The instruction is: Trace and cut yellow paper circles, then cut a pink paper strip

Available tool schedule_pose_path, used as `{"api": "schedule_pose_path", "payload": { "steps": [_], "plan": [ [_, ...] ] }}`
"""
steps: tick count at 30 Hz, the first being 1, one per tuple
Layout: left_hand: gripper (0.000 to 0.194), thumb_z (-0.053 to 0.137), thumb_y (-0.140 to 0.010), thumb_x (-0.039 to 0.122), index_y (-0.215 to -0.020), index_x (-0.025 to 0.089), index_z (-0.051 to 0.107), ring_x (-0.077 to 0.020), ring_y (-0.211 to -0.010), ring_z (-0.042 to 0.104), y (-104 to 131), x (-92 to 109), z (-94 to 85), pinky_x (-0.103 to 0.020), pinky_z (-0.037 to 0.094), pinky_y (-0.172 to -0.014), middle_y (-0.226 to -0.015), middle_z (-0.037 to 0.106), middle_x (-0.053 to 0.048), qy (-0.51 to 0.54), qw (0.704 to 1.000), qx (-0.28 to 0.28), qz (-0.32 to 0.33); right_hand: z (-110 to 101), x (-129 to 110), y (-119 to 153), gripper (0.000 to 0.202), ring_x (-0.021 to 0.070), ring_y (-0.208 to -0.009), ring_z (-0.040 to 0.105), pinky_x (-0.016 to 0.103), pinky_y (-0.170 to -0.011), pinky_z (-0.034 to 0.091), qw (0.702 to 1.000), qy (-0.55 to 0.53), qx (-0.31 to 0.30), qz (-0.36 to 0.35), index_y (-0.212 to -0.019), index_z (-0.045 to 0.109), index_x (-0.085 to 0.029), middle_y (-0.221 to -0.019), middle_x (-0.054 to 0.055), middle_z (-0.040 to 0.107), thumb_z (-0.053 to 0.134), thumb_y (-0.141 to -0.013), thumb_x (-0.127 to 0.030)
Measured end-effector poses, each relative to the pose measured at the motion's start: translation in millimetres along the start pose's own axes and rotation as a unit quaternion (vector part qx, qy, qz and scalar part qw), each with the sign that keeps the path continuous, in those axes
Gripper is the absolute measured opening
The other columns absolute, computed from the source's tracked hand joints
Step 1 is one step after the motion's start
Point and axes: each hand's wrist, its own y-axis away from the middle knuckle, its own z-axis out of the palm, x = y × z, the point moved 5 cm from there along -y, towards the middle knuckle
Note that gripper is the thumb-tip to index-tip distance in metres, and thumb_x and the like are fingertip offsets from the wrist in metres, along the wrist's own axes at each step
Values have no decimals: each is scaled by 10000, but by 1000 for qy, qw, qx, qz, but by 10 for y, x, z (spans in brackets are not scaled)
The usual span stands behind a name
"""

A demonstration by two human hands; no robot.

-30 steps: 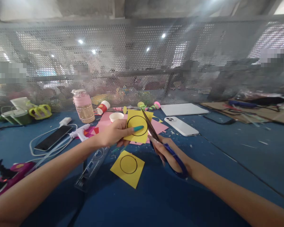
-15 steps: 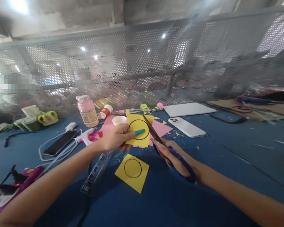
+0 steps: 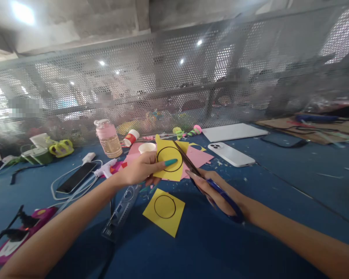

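My left hand (image 3: 147, 168) pinches a yellow paper square (image 3: 169, 175) that has a black circle drawn on it, its thumb lying over the circle. My right hand (image 3: 218, 193) grips a pair of blue-handled scissors (image 3: 225, 197). The dark blades lie along the right part of the held square, close to the circle's edge. Below, a second yellow square (image 3: 165, 209) with a drawn circle rests on the blue table. Pink paper sheets (image 3: 196, 157) and a white paper cup (image 3: 147, 147) are behind the held square.
A clear ruler (image 3: 122, 211), a white glue gun (image 3: 106, 168) and a black phone (image 3: 76, 178) lie to the left, with a purple power strip (image 3: 23, 234) nearer. A pink-topped bottle (image 3: 108, 137) stands behind them. On the right is a white phone (image 3: 231, 154). Paper scraps litter the table.
The view has shifted slightly, so the table things appear a little displaced. Both hands keep their holds, and the scissors stay at the square's right side with little visible movement.
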Motion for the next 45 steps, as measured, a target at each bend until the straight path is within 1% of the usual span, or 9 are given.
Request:
{"api": "schedule_pose_path", "payload": {
  "steps": [6,11,17,20,23,31,36,42,45],
  "plan": [
    [434,553,-766,522,-564,148,464,-22,-289,378,19,42,-25,-136,249,-278,-393,483,54,-31,999,-18,-13,5,3,1,432,79,-380,269,248,-384,227,1000,7,-12,12,-666,368,-223,-449,-81,281,317,-836,-616],
    [452,539,-770,539,-557,145,477,-29,-295,385,-3,-8,-39,-144,273,-282,-399,481,46,-34,999,-32,-8,2,9,15,417,86,-404,300,248,-396,242,1000,6,-16,-5,-679,364,-222,-465,-69,326,310,-851,-597],
    [477,529,-773,552,-533,142,484,-20,-302,382,5,0,-39,-134,266,-290,-404,493,36,-53,998,-29,-5,1,13,11,429,90,-421,306,262,-427,269,999,30,-14,-9,-660,352,-221,-479,-64,319,310,-841,-608],
    [484,529,-770,559,-529,141,490,-19,-292,364,17,22,-28,-137,251,-283,-389,483,36,-51,998,-44,-5,-5,10,13,433,93,-426,320,269,-438,284,999,40,-4,-15,-658,345,-222,-491,-61,326,310,-836,-615],
    [497,524,-776,557,-502,143,484,-23,-288,358,18,8,-19,-143,244,-279,-363,457,36,-48,997,-59,-11,4,18,7,449,96,-422,331,272,-436,291,999,45,-14,-26,-661,339,-225,-485,-59,331,289,-828,-639],
    [456,541,-783,526,-535,149,478,-21,-281,339,11,-13,27,-139,257,-278,-366,458,49,-23,998,-63,-14,39,39,3,512,87,-381,383,249,-381,327,999,-21,-49,-11,-674,323,-226,-495,-65,354,294,-765,-729],
    [438,566,-773,513,-544,150,477,-22,-277,339,13,-1,49,-135,255,-270,-360,439,62,-6,998,-60,-17,26,25,5,520,87,-389,405,250,-393,353,999,-15,-41,-26,-660,344,-220,-500,-54,379,286,-774,-724],
    [459,569,-767,520,-519,144,476,-22,-281,347,5,33,90,-140,255,-274,-360,446,53,7,997,-77,-5,28,47,7,488,90,-408,404,246,-394,351,997,-14,-46,-61,-695,375,-213,-526,-46,385,265,-821,-671],
    [454,565,-775,509,-519,144,475,-22,-279,346,5,39,95,-142,254,-276,-362,446,53,3,997,-77,-5,30,47,10,482,91,-405,393,247,-389,349,997,-17,-49,-50,-711,377,-216,-533,-51,367,273,-813,-676]
  ]
}}
